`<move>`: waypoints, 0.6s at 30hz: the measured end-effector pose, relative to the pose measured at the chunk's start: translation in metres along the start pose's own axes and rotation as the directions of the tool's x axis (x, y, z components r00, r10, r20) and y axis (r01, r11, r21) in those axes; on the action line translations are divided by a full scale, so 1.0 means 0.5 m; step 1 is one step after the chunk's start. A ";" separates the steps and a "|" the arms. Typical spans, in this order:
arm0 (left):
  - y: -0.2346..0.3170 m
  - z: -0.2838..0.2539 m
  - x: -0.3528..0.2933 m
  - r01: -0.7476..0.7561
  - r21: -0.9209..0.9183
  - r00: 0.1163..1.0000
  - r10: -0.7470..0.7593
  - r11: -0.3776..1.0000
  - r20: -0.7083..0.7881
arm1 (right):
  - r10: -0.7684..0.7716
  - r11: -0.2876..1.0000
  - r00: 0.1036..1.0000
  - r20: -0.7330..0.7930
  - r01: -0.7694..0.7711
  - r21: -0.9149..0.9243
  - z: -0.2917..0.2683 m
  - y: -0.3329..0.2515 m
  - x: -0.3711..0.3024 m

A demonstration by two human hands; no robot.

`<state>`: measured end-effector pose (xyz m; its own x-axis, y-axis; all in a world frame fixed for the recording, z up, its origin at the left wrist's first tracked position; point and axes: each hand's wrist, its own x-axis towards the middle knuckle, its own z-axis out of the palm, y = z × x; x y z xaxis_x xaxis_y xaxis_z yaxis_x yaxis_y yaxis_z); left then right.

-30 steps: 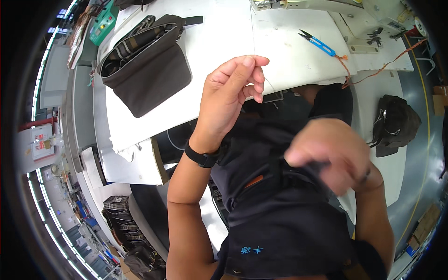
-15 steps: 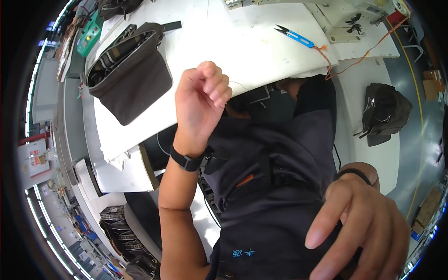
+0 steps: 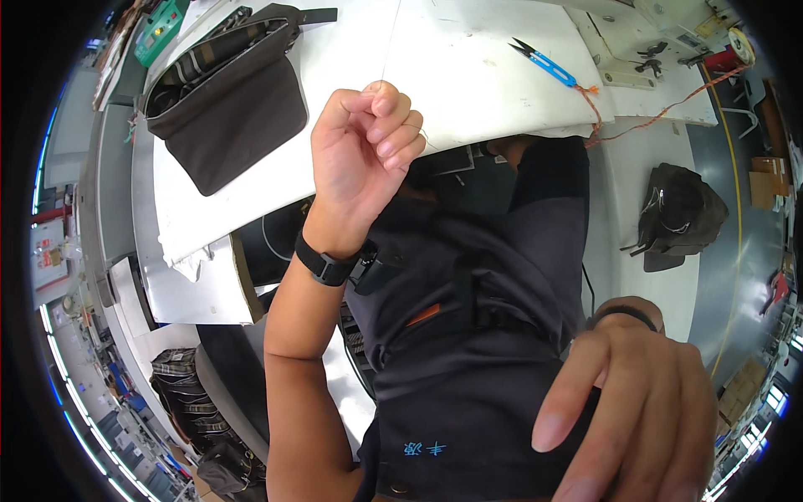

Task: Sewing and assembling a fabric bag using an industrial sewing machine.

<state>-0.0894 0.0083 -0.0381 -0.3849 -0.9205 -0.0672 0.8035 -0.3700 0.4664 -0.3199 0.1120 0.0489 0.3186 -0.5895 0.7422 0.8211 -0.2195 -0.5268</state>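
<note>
My left hand (image 3: 366, 155), with a black watch (image 3: 326, 266) on its wrist, is raised over the near edge of the white table. Its fingers are curled and the fingertips pinched. A thin thread (image 3: 388, 55) runs up from the pinch, and a loose end shows beside the fingers. To its left lies a dark bag (image 3: 230, 125) with its mouth showing a plaid lining. My right hand (image 3: 640, 410) is close to the view at the lower right, fingers loosely apart and pointing down. Nothing shows in it; some fingertips are cut off by the lower edge.
Blue thread snips (image 3: 545, 65), tied to an orange cord (image 3: 661, 110), lie on the white table (image 3: 452, 75) near a sewing machine (image 3: 627, 50). A second dark bag (image 3: 679, 216) rests at the right. Plaid-lined pieces (image 3: 188, 393) are stacked lower left, and a green box (image 3: 161, 32) stands far left.
My left hand has risen slightly against the table, its fingertips pinched tighter, and the thread above it now shows. My right hand keeps its pose. The whole view has shifted a little.
</note>
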 end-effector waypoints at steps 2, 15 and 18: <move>-0.009 0.008 -0.004 -0.049 0.134 0.995 0.060 0.990 -0.076 | 0.070 0.987 0.990 -0.122 -0.086 -0.135 -0.022 0.026 0.003; -0.030 0.026 0.020 -0.257 0.966 0.873 0.425 -0.018 0.240 | 0.502 0.810 0.746 -0.437 -0.583 -0.065 -0.253 0.202 0.136; -0.042 0.012 0.002 -0.222 0.975 0.914 0.353 0.020 0.201 | 0.450 0.764 0.752 -0.482 -0.604 -0.228 -0.247 0.227 0.107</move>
<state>-0.1096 0.0160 -0.0425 -0.1593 -0.9465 0.2806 -0.3410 0.3195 0.8841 -0.2681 -0.0405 -0.0227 0.3810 -0.9166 0.1212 0.3273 0.0111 -0.9449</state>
